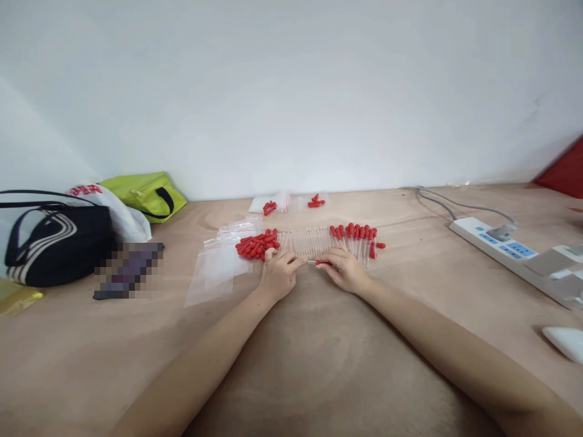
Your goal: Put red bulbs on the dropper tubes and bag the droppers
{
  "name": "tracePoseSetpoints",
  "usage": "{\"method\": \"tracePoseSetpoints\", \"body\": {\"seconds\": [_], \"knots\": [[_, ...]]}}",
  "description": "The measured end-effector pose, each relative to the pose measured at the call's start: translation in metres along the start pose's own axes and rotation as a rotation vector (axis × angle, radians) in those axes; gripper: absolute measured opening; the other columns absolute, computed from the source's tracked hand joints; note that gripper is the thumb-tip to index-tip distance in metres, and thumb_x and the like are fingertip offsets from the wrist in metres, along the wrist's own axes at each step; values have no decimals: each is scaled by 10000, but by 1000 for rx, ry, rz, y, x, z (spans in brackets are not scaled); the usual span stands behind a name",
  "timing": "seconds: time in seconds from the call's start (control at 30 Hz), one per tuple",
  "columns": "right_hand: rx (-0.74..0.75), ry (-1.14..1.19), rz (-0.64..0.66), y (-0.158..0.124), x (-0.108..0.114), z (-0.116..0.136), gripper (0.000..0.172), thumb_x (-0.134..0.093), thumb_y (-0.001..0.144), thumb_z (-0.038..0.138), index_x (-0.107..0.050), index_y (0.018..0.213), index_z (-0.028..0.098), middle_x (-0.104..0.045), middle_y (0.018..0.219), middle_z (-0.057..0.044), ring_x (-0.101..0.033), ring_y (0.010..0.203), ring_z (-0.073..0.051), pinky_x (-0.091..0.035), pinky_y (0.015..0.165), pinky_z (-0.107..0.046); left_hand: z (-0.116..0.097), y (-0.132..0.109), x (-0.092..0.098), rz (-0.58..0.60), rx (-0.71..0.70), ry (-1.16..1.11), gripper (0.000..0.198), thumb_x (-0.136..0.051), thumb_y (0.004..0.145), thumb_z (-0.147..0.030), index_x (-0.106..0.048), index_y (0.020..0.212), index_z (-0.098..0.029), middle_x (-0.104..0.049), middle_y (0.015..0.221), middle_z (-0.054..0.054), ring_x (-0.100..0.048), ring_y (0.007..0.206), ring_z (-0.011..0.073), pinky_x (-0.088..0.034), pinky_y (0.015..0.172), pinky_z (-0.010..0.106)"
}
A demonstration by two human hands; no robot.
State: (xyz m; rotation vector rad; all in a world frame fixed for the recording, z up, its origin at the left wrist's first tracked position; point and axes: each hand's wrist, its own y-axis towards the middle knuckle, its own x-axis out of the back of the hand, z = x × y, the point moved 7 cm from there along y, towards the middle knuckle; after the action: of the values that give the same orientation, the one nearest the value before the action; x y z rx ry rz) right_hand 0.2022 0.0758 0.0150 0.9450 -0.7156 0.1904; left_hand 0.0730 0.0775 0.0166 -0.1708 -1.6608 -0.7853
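Observation:
My left hand [280, 271] pinches the end of a thin glass dropper tube [311, 262]. At the tube's other end my right hand [345, 270] grips a red rubber bulb [323, 263]; tube and bulb meet in line, though the joint is partly covered by fingers. Just beyond both hands lies a row of bare glass tubes [310, 241]. A heap of loose red bulbs [255, 244] is beside my left hand. Right of the row, several droppers with red bulbs fitted [359, 232] lie side by side, one bulb [381, 246] pointing sideways.
Clear zip bags [214, 267] overlap left of the heap. Two small bags with red bulbs [270, 207] lie near the wall. Farther left are a black bag [68, 243], a lime green bag [146, 191] and a blurred-out dark object [132, 270]. A power strip [505, 249] sits right.

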Motion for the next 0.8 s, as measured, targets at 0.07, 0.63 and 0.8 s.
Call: {"method": "tracePoseSetpoints", "body": {"seconds": [0.07, 0.63, 0.8], "knots": [[3, -4, 5, 0, -1, 0, 211, -439, 859, 303, -608, 822, 183, -659, 776, -55, -567, 694, -146, -403, 725, -321, -1, 0, 1, -2, -11, 10, 438, -390, 719, -18, -619, 980, -284, -630, 793, 31, -526, 790, 190, -232, 788, 389], [36, -42, 48, 3, -6, 2, 168, -471, 844, 290, -591, 841, 172, -644, 776, -58, -564, 713, -156, -402, 719, -316, -12, -3, 4, -143, -88, -17, 286, -427, 751, -75, -631, 891, -218, -674, 743, 18, -558, 689, 167, -258, 786, 390], [8, -7, 15, 2, -5, -6, 190, -459, 852, 295, -581, 938, 177, -657, 793, -58, -571, 717, -156, -408, 703, -302, -6, 0, 6, -153, -79, 5, 239, -422, 847, -169, -618, 960, -245, -686, 773, 22, -563, 714, 177, -237, 840, 428]]}}
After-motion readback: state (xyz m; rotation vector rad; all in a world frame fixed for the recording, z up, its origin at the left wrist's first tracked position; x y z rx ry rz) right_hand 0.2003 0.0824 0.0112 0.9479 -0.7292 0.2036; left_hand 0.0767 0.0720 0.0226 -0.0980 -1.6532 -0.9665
